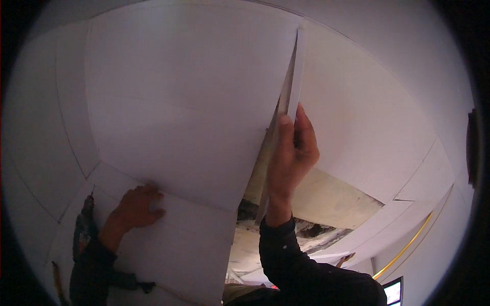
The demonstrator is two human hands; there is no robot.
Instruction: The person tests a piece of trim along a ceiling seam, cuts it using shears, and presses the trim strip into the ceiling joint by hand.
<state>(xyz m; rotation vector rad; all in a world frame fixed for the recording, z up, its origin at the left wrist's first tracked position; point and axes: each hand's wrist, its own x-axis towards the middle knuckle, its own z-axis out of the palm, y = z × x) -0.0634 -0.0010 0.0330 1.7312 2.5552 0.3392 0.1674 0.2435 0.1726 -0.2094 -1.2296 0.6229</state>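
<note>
Long dark sleeves, near black, are worn on both arms; the left sleeve [91, 275] is ended near the wrist, the right sleeve [286, 261] likewise, and it is marked by one small pale spot [285, 247], possibly a fleck. The left hand [137, 208] and right hand [290, 162] are left bare.

R hand [292, 159] hides pt of white strip [301, 61] in its grip; drill [82, 229], lower L of grip, partly behind L sleeve [91, 273]; screen [393, 292], lower R of grip, cut by btm edge.
</note>
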